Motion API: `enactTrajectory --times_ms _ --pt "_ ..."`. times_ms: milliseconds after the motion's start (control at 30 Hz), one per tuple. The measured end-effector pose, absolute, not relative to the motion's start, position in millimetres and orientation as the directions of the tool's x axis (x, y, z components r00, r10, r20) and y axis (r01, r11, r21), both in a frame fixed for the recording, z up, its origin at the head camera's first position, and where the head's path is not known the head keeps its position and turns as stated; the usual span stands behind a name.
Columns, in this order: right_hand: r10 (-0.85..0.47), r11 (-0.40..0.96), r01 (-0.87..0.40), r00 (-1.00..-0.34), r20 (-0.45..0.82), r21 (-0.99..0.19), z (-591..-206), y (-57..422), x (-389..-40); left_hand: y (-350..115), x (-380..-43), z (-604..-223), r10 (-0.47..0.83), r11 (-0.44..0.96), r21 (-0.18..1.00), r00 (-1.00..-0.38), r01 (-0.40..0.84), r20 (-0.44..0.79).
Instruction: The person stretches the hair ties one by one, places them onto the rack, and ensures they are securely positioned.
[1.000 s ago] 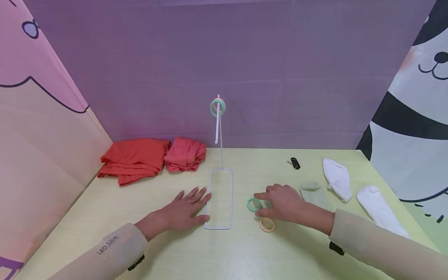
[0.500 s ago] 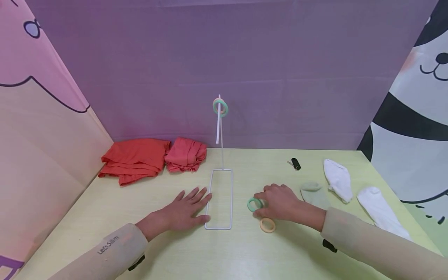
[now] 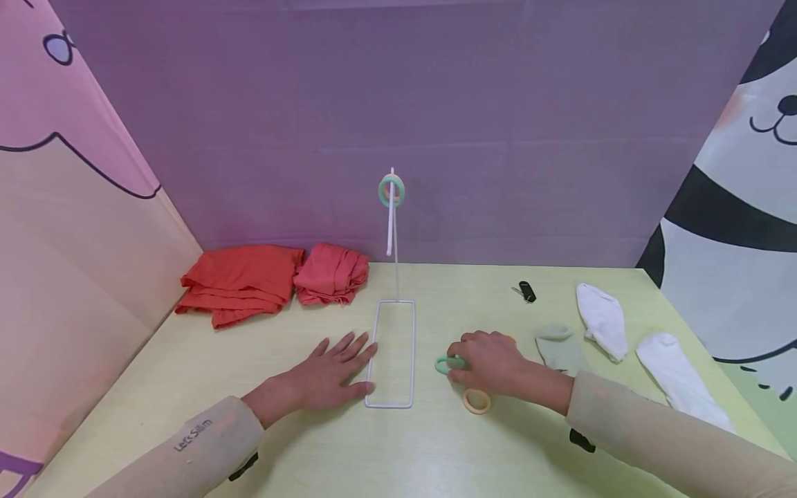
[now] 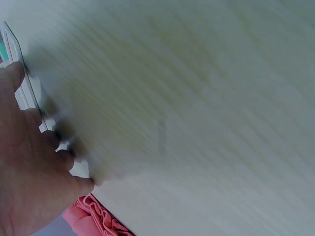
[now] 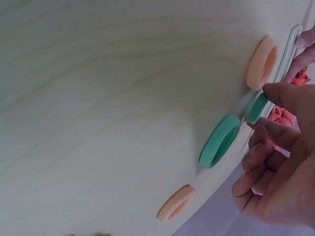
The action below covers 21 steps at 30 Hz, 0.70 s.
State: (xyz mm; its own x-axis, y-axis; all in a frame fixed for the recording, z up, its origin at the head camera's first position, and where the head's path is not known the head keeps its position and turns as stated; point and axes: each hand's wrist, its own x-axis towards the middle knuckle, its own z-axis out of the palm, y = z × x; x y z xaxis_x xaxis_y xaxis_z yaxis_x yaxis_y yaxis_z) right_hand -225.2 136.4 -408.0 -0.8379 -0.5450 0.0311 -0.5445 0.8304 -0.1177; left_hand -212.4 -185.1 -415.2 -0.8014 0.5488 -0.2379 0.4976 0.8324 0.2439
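Note:
My left hand [image 3: 333,373] lies spread with its fingers over the left side of the white wire stand's base [image 3: 413,354]. A green ring [image 3: 443,364] is pinched between thumb and index finger of my right hand [image 3: 492,361], right of the stand. That ring stands tilted in the right wrist view. Near it on the table are an orange ring [image 5: 262,63], a second green ring [image 5: 220,141] and another orange ring [image 5: 175,203]; my right hand mostly hides the last two in the head view. A green ring [image 3: 400,195] and a pale orange one hang on the stand's upper arm.
Two folded red cloths [image 3: 243,280] lie at the back left. A black key [image 3: 526,291] is at the back right. Farther right lie a grey-green sock [image 3: 560,349] and two white socks [image 3: 600,318]. A purple curtain [image 3: 280,138] hangs behind the table.
My right hand has closed on the green ring and tipped it up from lying flat, shifting it slightly left. The left hand stays in place on the stand's base.

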Motion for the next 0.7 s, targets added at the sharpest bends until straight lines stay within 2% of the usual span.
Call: enactTrajectory --times_ms 233,400,533,700 --pt "-0.547 0.821 -0.558 -0.829 0.114 -0.117 -403.2 135.7 -222.8 -185.4 -211.7 -414.7 0.546 0.835 0.237 -0.801 0.497 -0.246" --pt "-0.57 0.789 -0.603 -0.789 0.231 -0.114 -387.2 136.1 -219.5 -185.6 -211.2 -414.5 0.546 0.836 0.233 -0.801 0.498 -0.246" --pt "-0.587 0.749 -0.658 -0.714 0.383 -0.078 -364.2 133.6 -215.3 -185.5 -211.4 -414.2 0.547 0.834 0.24 -0.801 0.497 -0.241" --pt "-0.582 0.677 -0.735 -0.555 0.595 -0.023 -327.6 126.8 -207.8 -185.2 -211.6 -414.2 0.547 0.834 0.24 -0.802 0.497 -0.239"
